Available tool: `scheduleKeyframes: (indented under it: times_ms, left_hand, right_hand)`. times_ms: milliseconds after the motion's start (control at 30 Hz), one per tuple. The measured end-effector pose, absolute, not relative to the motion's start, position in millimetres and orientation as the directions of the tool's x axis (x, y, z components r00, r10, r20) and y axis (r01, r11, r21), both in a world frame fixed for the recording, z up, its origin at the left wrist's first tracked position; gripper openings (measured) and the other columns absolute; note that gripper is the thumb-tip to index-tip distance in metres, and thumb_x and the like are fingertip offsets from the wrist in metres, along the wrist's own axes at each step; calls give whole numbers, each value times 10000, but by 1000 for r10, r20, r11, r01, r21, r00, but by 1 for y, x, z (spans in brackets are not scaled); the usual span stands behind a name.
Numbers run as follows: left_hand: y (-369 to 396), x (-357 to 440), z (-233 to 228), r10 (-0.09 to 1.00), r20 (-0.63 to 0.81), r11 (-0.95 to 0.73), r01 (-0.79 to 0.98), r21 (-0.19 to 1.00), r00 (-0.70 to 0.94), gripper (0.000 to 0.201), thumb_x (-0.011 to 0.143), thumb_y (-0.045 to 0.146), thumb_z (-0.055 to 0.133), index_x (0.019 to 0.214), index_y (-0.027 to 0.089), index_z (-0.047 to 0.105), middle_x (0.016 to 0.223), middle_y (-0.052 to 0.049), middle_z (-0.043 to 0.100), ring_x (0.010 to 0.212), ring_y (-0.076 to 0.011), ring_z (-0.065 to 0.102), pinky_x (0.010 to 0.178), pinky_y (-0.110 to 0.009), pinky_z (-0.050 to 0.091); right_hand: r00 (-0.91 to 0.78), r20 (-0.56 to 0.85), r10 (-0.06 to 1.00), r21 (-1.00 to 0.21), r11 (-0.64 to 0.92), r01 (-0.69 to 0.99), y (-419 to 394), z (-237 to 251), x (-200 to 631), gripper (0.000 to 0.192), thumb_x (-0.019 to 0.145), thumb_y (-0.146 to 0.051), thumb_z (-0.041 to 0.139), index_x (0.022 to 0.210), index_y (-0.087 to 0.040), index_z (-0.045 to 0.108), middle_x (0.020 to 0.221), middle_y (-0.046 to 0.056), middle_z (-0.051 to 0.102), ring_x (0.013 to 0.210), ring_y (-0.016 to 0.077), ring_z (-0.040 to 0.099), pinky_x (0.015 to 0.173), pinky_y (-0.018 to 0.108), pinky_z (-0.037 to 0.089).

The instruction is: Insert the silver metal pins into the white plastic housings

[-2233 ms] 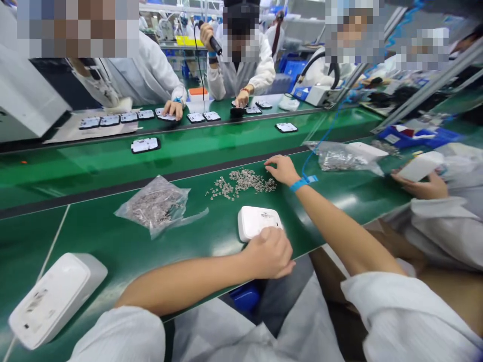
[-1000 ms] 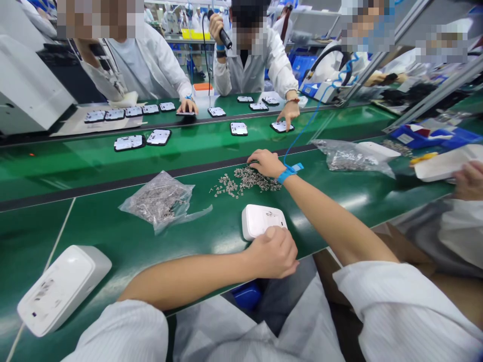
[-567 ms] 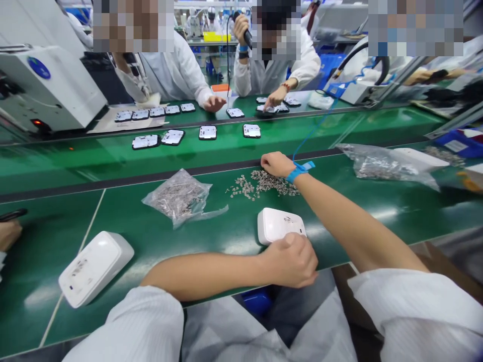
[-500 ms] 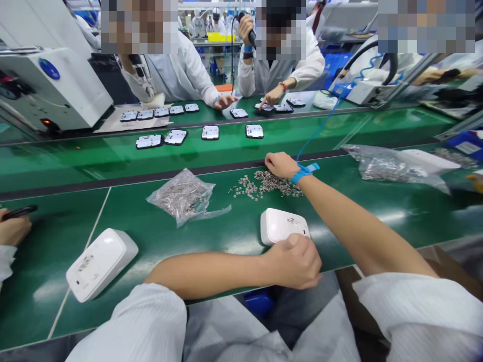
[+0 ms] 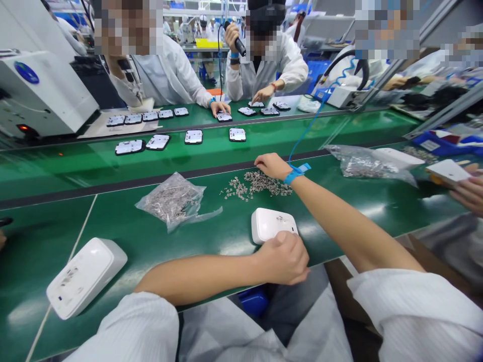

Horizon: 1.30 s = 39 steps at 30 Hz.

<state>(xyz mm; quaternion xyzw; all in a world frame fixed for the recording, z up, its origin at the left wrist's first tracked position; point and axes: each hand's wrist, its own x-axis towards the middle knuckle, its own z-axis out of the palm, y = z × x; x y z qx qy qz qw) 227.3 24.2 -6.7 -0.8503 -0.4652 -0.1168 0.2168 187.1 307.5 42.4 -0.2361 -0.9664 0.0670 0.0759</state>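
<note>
My left hand is closed in a fist at the near edge of the bench. It sits against the near side of a white plastic housing, covering one corner; whatever the fist holds is hidden. Beyond the housing, a heap of small metal screws lies loose on the green surface. My right hand, wearing a blue wrist strap with a coiled cord, rests at the heap's far side. Its fingers are curled together and pointing down, and their tips are hard to see.
A clear bag of screws lies left of the heap, another bag to the right. A second white housing stands at left. Several panels lie on the far green belt, where co-workers' hands reach. A co-worker's hand holds a white part at right.
The view has swung right, so things sit further left. My hands keep their poses. Across the belt, a co-worker's hand now touches a panel; at right, a hand with a white part has appeared.
</note>
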Motion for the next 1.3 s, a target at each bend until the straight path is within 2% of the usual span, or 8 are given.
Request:
scheduleKeyframes:
  times_ms: [200,367,600,700,1067,1133,1200,1300]
  left_hand:
    - [25,228,-9,733,417,-467,843,-267,537,461,1050,421,411,1141,74,700,1200,-213,695,1012,-320,620,797,-424,298]
    - [25,227,-10,726,440,-456,849,-266,528,474,1046,425,404,1133,67,702,1192,-215,696,1010,-319,622,809,-433,302]
    - [24,227,-10,702,490,-444,855,-266,517,475,1046,401,376,1098,65,708,1154,-203,707,982,-315,629,802,-437,300]
    - [24,227,-9,730,445,-451,854,-259,520,468,1049,415,395,1137,73,702,1199,-208,695,1019,-320,620,814,-438,302]
    - [22,228,-7,762,396,-445,858,-256,513,474,1036,443,446,1193,75,700,1256,-219,684,1071,-337,608,831,-441,297]
    - [20,227,-2,714,479,-434,860,-269,510,433,1025,423,472,1168,92,712,1253,-198,693,1088,-321,606,805,-429,285]
    - [20,222,11,569,663,-429,863,-266,487,317,1000,361,525,1106,136,723,1212,-137,712,1098,-281,606,746,-404,254]
    - [25,207,43,358,913,-370,927,-53,196,151,945,307,607,1000,182,670,1000,-59,719,962,-227,630,722,-386,241]
  right_hand:
    - [-866,102,489,-260,854,451,300,48,192,245,909,-150,586,1115,-134,717,891,77,792,820,201,709,767,280,488]
    - [-875,63,479,-320,840,437,298,54,193,221,896,-124,548,942,-138,763,677,38,737,708,181,713,738,267,500]
    - [-875,209,437,-323,875,360,289,56,195,204,838,-186,601,886,-142,795,978,121,755,834,206,667,853,327,504]
    - [-830,302,469,-370,860,351,286,56,197,185,783,-189,623,826,-154,800,875,97,736,808,204,638,791,322,498]
    - [-715,195,671,-737,582,345,280,55,197,117,708,-257,718,718,-158,780,734,64,741,730,190,639,713,338,498]
    - [-714,149,684,-838,471,276,266,60,202,111,688,-272,748,697,-162,738,670,40,702,656,155,603,641,306,481]
    - [-682,153,715,-936,326,132,243,69,216,142,700,-294,761,710,-174,684,640,9,667,582,115,558,563,265,450]
    - [-618,241,749,-971,191,-146,200,89,249,184,769,-334,769,775,-195,649,690,-8,680,569,85,559,536,223,461]
